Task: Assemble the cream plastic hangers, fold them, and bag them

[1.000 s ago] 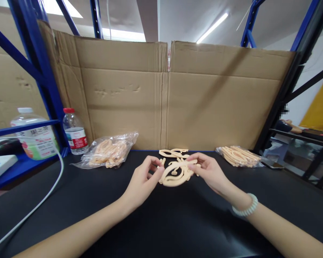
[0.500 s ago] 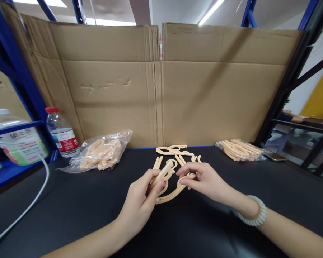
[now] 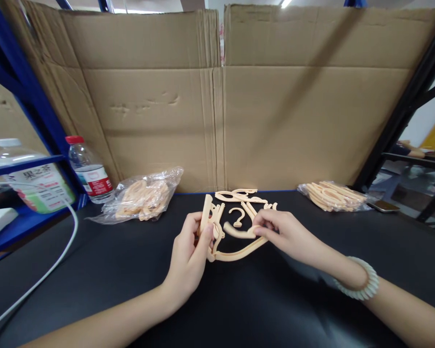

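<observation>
My left hand (image 3: 190, 246) is closed around a beige plastic hanger body (image 3: 206, 212), held upright with a straight bar at its top. My right hand (image 3: 281, 232) pinches a short curved hanger arm (image 3: 239, 233), slightly blurred, its free end pointing left. Below it a long curved hanger piece (image 3: 239, 253) spans from the left fingers toward the right hand; whether it joins the held body I cannot tell. Between the hands, a little farther off, a loose hanger hook (image 3: 236, 217) lies on the black table (image 3: 217, 309). More hanger parts (image 3: 241, 195) lie beyond.
Clear bags of beige parts lie at left (image 3: 141, 198) and right (image 3: 335, 195). A red-capped bottle (image 3: 94, 176), a large jug (image 3: 43, 181) and a white cable (image 3: 63, 246) are at the left. A cardboard wall (image 3: 148, 121) closes the back; a phone (image 3: 384, 206) lies far right.
The hanger body in my left hand has turned more upright. My right hand has raised a short curved arm between the hands. The hook now shows on the table. The view has tilted down.
</observation>
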`<control>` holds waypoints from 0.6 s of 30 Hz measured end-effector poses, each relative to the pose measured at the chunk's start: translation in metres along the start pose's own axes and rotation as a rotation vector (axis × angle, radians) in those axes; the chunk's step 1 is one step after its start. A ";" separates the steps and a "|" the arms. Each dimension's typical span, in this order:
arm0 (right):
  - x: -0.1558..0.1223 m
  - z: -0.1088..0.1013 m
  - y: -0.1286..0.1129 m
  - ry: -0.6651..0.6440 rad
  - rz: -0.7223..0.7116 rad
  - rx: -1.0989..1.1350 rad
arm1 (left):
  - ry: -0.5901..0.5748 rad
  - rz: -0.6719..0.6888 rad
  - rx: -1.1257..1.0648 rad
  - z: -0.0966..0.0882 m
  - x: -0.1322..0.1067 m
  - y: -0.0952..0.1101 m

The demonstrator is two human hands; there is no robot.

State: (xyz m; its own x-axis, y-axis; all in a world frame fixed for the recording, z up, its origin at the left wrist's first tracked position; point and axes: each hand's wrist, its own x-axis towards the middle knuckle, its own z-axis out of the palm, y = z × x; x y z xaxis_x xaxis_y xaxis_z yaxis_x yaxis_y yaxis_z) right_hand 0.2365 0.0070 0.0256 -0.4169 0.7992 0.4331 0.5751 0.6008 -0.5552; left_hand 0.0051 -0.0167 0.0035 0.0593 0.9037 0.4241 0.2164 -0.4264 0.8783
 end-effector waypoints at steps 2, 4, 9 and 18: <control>0.001 0.000 0.001 0.099 0.048 0.130 | -0.010 0.006 0.018 0.000 -0.001 0.002; 0.002 0.003 0.002 0.148 0.099 0.368 | -0.053 0.047 0.052 -0.001 -0.002 0.004; 0.003 0.014 0.000 0.065 0.128 0.841 | -0.327 0.310 0.250 -0.001 -0.007 0.007; 0.001 0.020 -0.003 0.024 0.123 0.887 | -0.430 0.224 0.146 -0.001 0.001 0.009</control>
State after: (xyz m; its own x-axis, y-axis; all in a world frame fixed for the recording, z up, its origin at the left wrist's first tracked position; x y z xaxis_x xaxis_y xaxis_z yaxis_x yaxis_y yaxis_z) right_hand 0.2201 0.0065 0.0136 -0.3672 0.8643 0.3436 -0.1455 0.3115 -0.9390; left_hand 0.0063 -0.0195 0.0120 0.5095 0.7384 0.4417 0.2844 -0.6291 0.7235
